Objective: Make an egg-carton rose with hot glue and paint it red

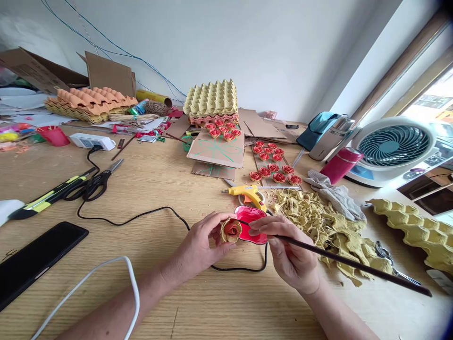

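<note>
Pinched in my left hand (208, 238) is a paper rose (231, 230), red at its centre, with pale yellow outer petals. My right hand (292, 248) grips a paintbrush (347, 260) with a long dark handle that slants down to the right. The brush's tip end meets the upper edge of the rose. Just behind both hands sits a small dish (252, 215) with red paint inside, partly hidden by my fingers. Beyond the dish lies a yellow glue gun (247, 192).
Finished red roses (272, 167) stand on cardboard at the back right. Torn yellow egg-carton scraps (325, 222) lie right of my hands. A black cord (130, 218) crosses the table. Scissors (94, 184) and a phone (38, 259) lie left. A fan (392, 146) stands far right.
</note>
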Action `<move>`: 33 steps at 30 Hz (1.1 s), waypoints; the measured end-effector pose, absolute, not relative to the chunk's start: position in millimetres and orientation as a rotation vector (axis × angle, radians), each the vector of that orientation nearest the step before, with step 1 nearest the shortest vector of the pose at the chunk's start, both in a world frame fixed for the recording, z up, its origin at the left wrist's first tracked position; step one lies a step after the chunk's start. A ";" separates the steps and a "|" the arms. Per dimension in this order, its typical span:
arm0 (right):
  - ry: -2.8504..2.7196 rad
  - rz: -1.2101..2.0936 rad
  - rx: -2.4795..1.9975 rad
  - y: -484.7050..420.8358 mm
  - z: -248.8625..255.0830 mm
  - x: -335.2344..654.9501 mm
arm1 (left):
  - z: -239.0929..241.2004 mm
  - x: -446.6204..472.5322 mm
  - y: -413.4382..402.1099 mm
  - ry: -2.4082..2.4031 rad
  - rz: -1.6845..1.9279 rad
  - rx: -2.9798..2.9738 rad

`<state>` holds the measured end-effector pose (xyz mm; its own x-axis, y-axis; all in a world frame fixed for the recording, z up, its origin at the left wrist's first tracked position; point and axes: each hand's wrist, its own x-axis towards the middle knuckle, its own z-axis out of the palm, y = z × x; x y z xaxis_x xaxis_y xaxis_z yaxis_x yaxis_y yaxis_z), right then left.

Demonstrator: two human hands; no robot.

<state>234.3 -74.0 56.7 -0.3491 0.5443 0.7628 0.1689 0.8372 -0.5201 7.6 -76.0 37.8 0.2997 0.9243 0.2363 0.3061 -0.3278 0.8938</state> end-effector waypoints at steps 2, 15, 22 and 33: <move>-1.888 0.402 -0.546 -73.8 56.9 235.0 | 37.9 7.7 -76.4 1.116 1.029 1.798; -1.894 0.458 -0.523 -74.0 53.9 236.2 | 37.5 7.1 -77.3 1.074 1.052 1.806; -1.971 0.457 -0.529 -73.5 57.8 236.0 | 38.7 7.0 -77.1 1.052 1.056 1.809; -1.970 0.336 -0.508 -76.6 64.4 234.3 | 39.9 7.3 -77.2 1.089 1.069 1.792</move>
<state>234.3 -76.6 64.4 -0.3823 0.4899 0.7835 0.2024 0.8717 -0.4463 7.3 -77.2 39.9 0.2833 0.9228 0.2612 0.2787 -0.3398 0.8983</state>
